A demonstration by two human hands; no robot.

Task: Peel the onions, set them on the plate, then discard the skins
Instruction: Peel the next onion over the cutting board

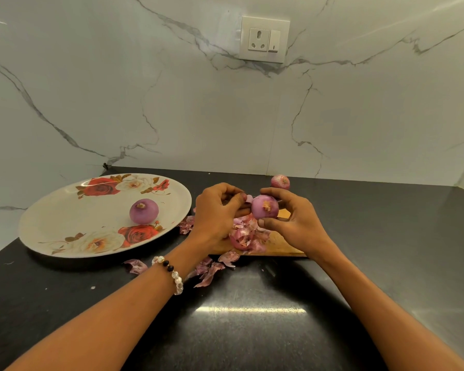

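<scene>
1. Three onions are counted: one is held in the right hand (292, 223), one lies peeled on the plate (65, 210), and one rests on the tabletop (252, 330) beyond the right fingers (275, 194).
2. The held onion (265, 207) is cradled between the curled right fingers above and the thumb below, with its cut end turned toward the camera; its axis is judged to run roughly from the wall to the person.
3. A small strip of skin (249, 198) is pinched by the left hand (217, 210), whose fingers are curled, just left of the held onion and touching it.
4. The coming pull is judged to go leftward, away from the right fingers.
5. The peeled onion (144, 211) lies well left of the left fingers; the plate is nearer the left hand.
6. The far onion (280, 182) appears to be unpeeled.
7. One heap of skins (245, 236) lies below both hands on one wooden board (279, 243); several loose scraps (209, 271) are scattered nearer the wrists.
</scene>
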